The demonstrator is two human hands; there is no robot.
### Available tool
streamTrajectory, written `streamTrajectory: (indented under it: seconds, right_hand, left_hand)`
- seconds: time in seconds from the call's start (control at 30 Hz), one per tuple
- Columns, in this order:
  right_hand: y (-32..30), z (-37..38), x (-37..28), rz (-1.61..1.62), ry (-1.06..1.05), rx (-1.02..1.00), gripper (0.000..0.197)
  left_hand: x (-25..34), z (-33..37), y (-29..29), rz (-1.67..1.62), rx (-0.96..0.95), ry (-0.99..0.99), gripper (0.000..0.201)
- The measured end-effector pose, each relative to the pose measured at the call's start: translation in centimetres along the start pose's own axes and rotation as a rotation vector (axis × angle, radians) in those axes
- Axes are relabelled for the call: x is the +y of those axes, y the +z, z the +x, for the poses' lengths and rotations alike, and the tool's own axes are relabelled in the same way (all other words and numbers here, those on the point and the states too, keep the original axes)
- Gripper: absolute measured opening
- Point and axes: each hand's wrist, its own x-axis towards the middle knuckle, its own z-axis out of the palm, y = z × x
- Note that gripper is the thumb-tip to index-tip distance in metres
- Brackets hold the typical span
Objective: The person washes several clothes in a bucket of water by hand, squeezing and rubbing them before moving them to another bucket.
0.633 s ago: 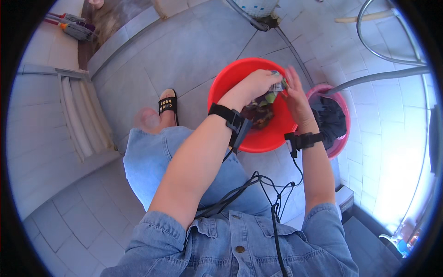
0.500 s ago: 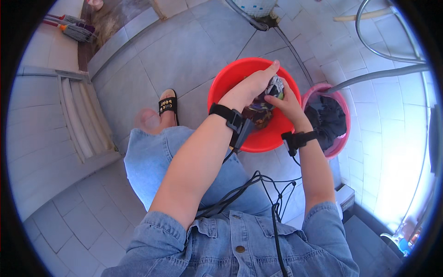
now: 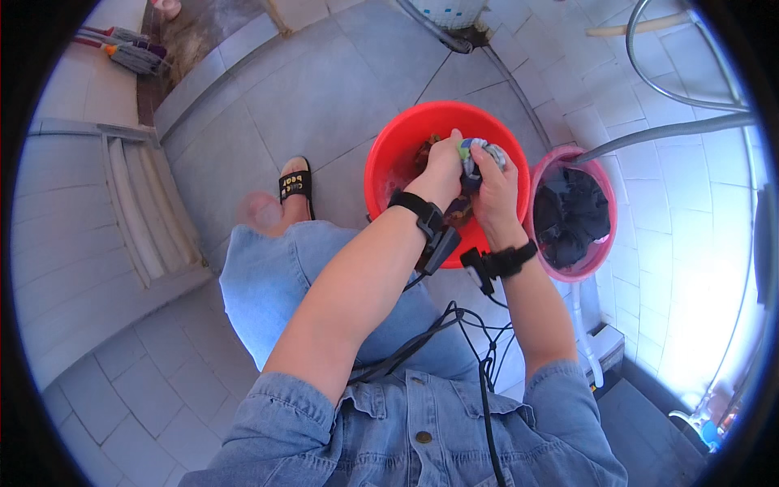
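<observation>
A bunched patterned cloth (image 3: 468, 172), grey and white with a green patch, is gripped between my two hands above a red basin (image 3: 395, 134). My left hand (image 3: 443, 169) closes on its left side, thumb side up. On the right, my right hand (image 3: 497, 193) has its fingers wrapped round the other side. Dark multicoloured fabric (image 3: 459, 213) hangs or lies below the hands inside the basin; I cannot tell whether it is the same piece. My forearms hide the near left part of the basin.
Right of the red basin stands a pink bucket (image 3: 610, 203) with dark wet clothes (image 3: 570, 213) in it. A grey hose (image 3: 665, 134) runs from the tiled wall to the bucket. Black cables (image 3: 454, 312) dangle from my wrist straps. My sandalled foot (image 3: 296, 188) is left of the basin.
My left hand has moved slightly left and down, and my right hand has turned and drawn in closer to it. The cloth is now squeezed more tightly between them.
</observation>
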Motion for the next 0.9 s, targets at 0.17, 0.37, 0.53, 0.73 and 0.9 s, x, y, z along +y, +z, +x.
streamTrajectory:
  seconds: [0.17, 0.37, 0.53, 0.73, 0.9]
  right_hand:
    - [-3.7, 4.3, 1.2, -0.030, 0.085, -0.010, 0.023]
    - [-4.1, 3.3, 0.9, 0.246, 0.334, -0.064, 0.030]
    - [-2.0, 2.2, -2.0, 0.062, 0.132, -0.076, 0.024]
    - [0.5, -0.5, -2.1, 0.033, -0.023, -0.096, 0.008]
    - [-1.3, 2.9, -0.9, 0.258, 0.227, 0.229, 0.012]
  left_hand:
    - [-0.5, -1.2, 2.4, 0.377, -0.034, 0.336, 0.029]
    - [1.3, -2.3, 2.8, 0.524, -0.270, 0.330, 0.031]
    - [0.6, 0.0, 1.2, 0.750, 0.428, 0.175, 0.041]
    - [0.2, 0.4, 1.0, -0.110, 0.080, -0.011, 0.041]
    - [-1.0, 1.8, 1.0, 0.463, 0.201, 0.455, 0.027]
